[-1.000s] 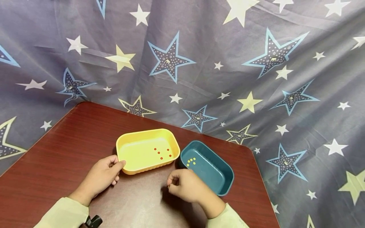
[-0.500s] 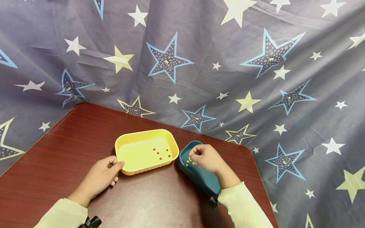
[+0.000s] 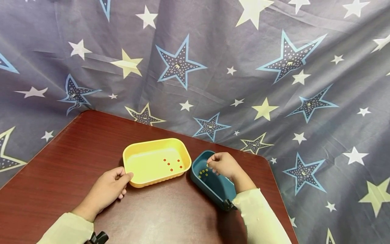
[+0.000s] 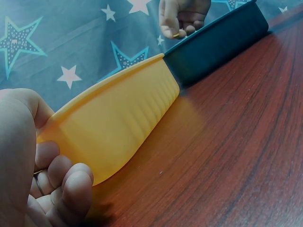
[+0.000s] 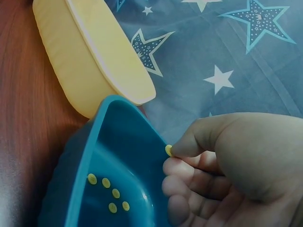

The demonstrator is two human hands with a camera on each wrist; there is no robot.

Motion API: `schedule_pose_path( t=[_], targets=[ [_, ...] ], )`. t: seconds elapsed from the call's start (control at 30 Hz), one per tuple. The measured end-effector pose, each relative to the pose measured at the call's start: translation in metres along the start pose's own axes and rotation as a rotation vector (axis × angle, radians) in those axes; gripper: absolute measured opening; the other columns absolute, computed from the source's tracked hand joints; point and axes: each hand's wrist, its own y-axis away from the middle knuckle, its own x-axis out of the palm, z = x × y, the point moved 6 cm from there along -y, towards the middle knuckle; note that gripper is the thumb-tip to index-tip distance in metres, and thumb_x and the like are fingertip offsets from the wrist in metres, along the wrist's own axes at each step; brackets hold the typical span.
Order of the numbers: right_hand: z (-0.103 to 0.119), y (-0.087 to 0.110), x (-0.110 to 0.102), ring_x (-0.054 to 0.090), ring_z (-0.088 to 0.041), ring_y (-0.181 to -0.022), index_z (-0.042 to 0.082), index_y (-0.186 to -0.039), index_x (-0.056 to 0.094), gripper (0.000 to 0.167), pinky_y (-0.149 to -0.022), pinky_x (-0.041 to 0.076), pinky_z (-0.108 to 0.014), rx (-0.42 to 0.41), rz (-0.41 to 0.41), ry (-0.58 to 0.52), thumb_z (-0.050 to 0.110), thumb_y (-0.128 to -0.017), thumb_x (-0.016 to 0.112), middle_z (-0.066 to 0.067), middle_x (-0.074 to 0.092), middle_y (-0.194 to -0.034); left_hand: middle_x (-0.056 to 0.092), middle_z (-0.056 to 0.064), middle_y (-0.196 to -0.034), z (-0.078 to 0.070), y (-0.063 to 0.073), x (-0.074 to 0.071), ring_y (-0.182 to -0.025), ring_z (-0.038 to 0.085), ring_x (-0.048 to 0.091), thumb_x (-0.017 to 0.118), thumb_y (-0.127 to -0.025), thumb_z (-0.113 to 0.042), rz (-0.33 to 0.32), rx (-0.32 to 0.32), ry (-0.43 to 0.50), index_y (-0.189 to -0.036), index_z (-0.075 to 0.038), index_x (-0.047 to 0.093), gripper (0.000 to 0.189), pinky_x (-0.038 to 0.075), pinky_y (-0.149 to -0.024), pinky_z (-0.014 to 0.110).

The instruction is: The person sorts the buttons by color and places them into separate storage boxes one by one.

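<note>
My left hand (image 3: 107, 188) pinches the near-left rim of a yellow plastic tray (image 3: 152, 177). Several small red discs (image 3: 171, 169) lie on that tray's floor, toward its right side. Over the blue tray (image 3: 210, 191), my right hand (image 3: 226, 166) holds a small yellow button (image 5: 169, 150) between thumb and index finger. Beneath it, several matching yellow buttons (image 5: 116, 193) lie loosely grouped at one end of the blue tray's floor. The left wrist view also has the right hand (image 4: 185, 16) above the blue tray's rim, a yellow edge at its fingertips.
Both trays stand side by side on a reddish-brown wooden table (image 3: 146, 217), close together at their neighbouring ends. A grey star-patterned cloth (image 3: 213, 98) hangs behind the table. Dark wrist-worn devices show at the left cuff (image 3: 100, 237) and right cuff (image 3: 228, 204).
My right hand has moved from the table in front of the blue tray up over its far end, then shifted slightly right. My left hand stays on the yellow tray's rim.
</note>
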Motion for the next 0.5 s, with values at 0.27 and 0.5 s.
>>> schedule_pose_path(
  t=[0.27,0.5],
  targets=[
    [-0.0015,-0.0004,-0.0008,0.067,-0.019,-0.075,-0.001,-0.114,0.081,0.020,-0.065,0.057,-0.031,-0.004,-0.001,0.024,0.014,-0.106,0.071,-0.010,0.076,-0.092,0.067,0.008,-0.073,-0.0032,-0.0009,-0.0008,-0.062,0.022,0.069,0.067,-0.113,-0.048,0.002,0.001,0.007,-0.095,-0.008,0.056,0.045,0.059,-0.057,0.034],
    [-0.0035,0.0002,0.0000,0.067,-0.019,-0.075,-0.001,-0.114,0.081,0.021,-0.065,0.057,-0.032,0.002,0.000,0.022,0.015,-0.105,0.071,-0.010,0.075,-0.091,0.068,0.008,-0.073,-0.0036,-0.0016,-0.0018,-0.062,0.021,0.069,0.066,-0.113,-0.048,0.005,-0.002,0.001,-0.095,-0.008,0.055,0.046,0.060,-0.057,0.034]
  ],
)
